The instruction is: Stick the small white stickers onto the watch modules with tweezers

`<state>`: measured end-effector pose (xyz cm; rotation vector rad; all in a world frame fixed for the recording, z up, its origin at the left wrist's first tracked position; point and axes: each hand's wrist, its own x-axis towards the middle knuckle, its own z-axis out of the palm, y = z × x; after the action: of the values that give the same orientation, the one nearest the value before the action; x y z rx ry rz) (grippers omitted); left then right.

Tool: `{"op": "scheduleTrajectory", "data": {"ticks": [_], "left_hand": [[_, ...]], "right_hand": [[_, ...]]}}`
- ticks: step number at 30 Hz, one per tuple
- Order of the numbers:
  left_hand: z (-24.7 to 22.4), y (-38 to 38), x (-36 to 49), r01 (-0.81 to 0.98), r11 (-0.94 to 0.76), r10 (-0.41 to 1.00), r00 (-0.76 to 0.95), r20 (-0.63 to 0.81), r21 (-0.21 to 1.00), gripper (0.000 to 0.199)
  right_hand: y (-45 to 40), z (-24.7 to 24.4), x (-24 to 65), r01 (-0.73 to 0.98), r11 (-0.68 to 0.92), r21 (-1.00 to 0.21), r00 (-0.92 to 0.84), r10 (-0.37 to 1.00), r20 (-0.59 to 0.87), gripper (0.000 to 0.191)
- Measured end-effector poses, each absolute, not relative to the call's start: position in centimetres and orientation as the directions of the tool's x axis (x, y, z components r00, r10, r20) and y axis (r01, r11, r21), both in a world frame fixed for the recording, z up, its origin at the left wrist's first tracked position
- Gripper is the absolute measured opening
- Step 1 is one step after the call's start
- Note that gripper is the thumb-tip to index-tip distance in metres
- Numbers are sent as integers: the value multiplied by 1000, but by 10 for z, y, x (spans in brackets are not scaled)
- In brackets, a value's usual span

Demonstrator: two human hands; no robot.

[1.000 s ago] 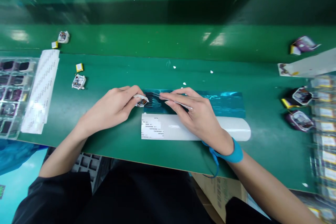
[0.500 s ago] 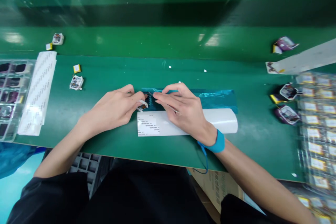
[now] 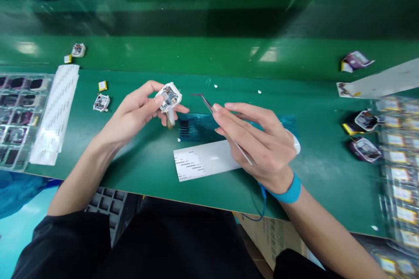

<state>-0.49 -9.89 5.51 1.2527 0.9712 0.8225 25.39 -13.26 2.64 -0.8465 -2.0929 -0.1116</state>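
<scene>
My left hand (image 3: 140, 107) grips a white smartwatch housing (image 3: 170, 97), its open side with the circuit board turned up; a small yellowish piece hangs beneath it. My right hand (image 3: 258, 139) is closed around metal tweezers (image 3: 207, 103). At their tips is a thin dark strip (image 3: 195, 94), held in the air just right of the housing and apart from it. Below the hands a blue film sheet (image 3: 209, 127) with several dark strips at its left end lies on the bench. A white backing sheet (image 3: 209, 159) with printed labels lies in front of it, partly under my right hand.
On the left are a clear tray of watch cases (image 3: 24, 100), white printed sheets (image 3: 54, 115), and white housings (image 3: 101, 102) with batteries. To the right sit purple and black housings (image 3: 365, 149), a grey-white bar (image 3: 379, 79) and trays of yellow-edged batteries (image 3: 401, 174).
My left hand has lifted the housing up and left, off the film. My right hand has drawn back to the right, with the tweezers now raised holding a thin dark strip.
</scene>
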Motion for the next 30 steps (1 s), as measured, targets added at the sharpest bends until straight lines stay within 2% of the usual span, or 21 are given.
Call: {"op": "scheduleTrajectory", "data": {"ticks": [3,7,10,14,19,25,30], "left_hand": [[41,-93,2,-139,394,870,376,-319,909,13],[32,-95,13,-283,530,805,465,-369,799,12],[30,-102,19,-258,514,819,430,-379,818,14],[24,-107,23,-240,402,907,240,-347,884,9],[20,-109,26,-303,416,909,107,-403,857,11],[24,-113,30,-359,443,890,62,-452,822,23],[25,-116,33,-362,459,884,90,-459,812,25]], "right_hand": [[-137,31,255,585,776,-235,-428,541,724,57],[-142,36,257,544,812,-214,-482,510,712,60],[-145,40,259,542,816,-199,-513,509,691,57],[-147,43,260,523,824,-219,-576,531,621,50],[-146,38,256,508,835,-210,-591,516,620,44],[-146,30,254,485,871,-74,-668,424,612,26],[-147,26,251,487,868,-99,-677,446,586,29]]}}
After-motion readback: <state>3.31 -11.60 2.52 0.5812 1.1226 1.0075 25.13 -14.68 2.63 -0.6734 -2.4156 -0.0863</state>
